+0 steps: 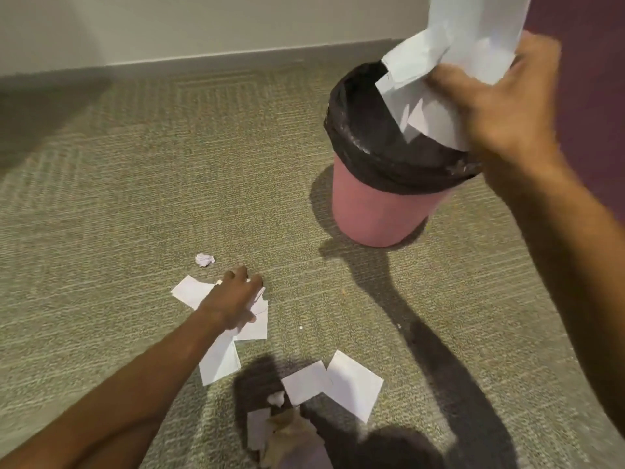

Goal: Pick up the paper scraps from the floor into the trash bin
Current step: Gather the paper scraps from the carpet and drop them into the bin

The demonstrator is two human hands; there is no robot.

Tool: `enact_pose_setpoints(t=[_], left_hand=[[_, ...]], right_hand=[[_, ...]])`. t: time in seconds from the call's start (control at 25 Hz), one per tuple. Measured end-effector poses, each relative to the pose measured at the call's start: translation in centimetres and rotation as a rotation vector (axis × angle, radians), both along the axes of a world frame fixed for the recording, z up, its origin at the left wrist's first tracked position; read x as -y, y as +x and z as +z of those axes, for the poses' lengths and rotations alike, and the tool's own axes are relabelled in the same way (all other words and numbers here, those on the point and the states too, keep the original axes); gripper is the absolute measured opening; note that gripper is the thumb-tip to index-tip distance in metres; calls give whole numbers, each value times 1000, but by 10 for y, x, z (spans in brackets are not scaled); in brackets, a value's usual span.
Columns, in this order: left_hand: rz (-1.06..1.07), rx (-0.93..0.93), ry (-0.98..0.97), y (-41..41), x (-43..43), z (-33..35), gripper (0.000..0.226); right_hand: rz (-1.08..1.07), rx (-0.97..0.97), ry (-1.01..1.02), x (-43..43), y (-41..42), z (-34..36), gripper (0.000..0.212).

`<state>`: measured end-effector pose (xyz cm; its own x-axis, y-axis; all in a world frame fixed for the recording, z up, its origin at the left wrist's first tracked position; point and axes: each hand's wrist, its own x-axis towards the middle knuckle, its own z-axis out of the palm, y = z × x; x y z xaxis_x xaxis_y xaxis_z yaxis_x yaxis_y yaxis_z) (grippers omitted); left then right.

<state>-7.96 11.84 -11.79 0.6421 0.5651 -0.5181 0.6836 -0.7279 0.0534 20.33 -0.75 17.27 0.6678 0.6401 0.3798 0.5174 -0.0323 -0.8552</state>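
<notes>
On a grey-green carpeted floor (135, 198) beside a pale wall, a person clears paper scraps toward a pink trash bin (375, 211) lined with a black bag (368, 137). The right hand (500, 106) grips a bundle of white sheets (473, 35) directly over the bin's open mouth. Its fingers are curled round the lower part of the bundle, and the lowest corners hang over the liner's rim. The left hand (233, 302) lies low on a loose pile of flat scraps (192, 292), well apart from the bin. Its fingers (241, 274) are bent down onto the paper, but whether they have pinched a sheet cannot be told. A small crumpled ball (204, 259) sits just beyond that pile. More flat sheets (351, 384) and a crumpled brown piece (287, 431) lie nearer the camera, partly in shadow.

The paper looks featherlight and limp, and is likely to slide over itself and flutter if released high. Sheets lying flush on the carpet offer little edge to catch. Raking several together and pinching an overlapped corner, or crushing them into the palm, seems the surest hold. The balled bits should lift with a simple fingertip pinch.
</notes>
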Motion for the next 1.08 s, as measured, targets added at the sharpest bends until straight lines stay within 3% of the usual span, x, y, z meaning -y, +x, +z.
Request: enact_pose_setpoints(t=[0.08, 0.16, 0.32, 0.44, 0.68, 0.92, 1.08], left_hand=[[-15, 10, 7, 1, 3, 3, 69], [-34, -5, 7, 5, 6, 7, 58], [-82, -13, 78, 15, 10, 13, 34], [-116, 5, 113, 16, 14, 13, 20], [-158, -119, 197, 21, 29, 16, 44], [-161, -130, 202, 23, 31, 27, 35], [-134, -68, 193, 28, 27, 41, 27]], right_hand=[[-138, 33, -135, -20, 30, -11, 33], [-234, 79, -393, -33, 54, -29, 46], [-166, 152, -701, -43, 71, -50, 50], [-152, 149, -728, -47, 80, -55, 49], [-121, 143, -756, -49, 85, -60, 58], [-32, 142, -809, -55, 87, -61, 68], [-21, 88, -747, -60, 88, -63, 51]])
